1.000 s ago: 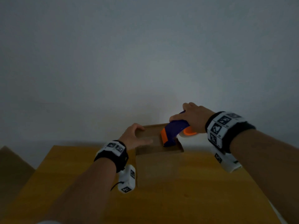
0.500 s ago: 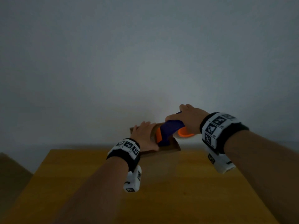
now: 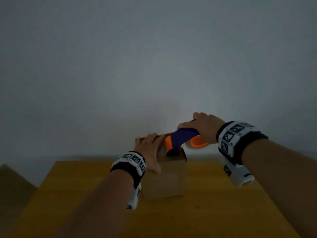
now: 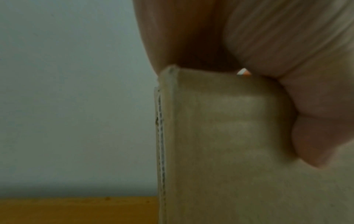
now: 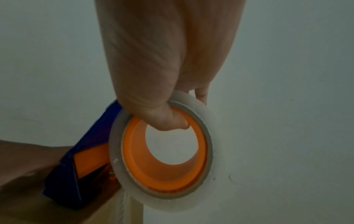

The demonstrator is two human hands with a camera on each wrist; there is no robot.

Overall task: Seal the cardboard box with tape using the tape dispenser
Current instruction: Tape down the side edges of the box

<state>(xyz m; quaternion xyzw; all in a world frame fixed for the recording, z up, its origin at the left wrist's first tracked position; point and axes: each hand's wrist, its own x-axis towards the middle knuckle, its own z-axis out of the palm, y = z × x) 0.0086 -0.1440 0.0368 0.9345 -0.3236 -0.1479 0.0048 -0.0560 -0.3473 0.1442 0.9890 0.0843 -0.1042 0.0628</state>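
Note:
A small brown cardboard box stands upright on the wooden table. My left hand lies flat on the box top's left side, fingers straight, thumb hanging over the near face. My right hand grips the tape dispenser, blue with orange parts, its head resting on the right part of the box top. In the right wrist view my thumb hooks through the orange core of the clear tape roll, which hangs past the box's right edge. The box seam is hidden beneath hand and dispenser.
A plain grey wall rises just behind the table. A dim brownish surface sits lower at the far left. Bare tabletop lies in front of the box and on both sides.
My left hand slid from the box's left edge onto its top and now lies flat there. The dispenser stayed on the box top. The view shifted slightly.

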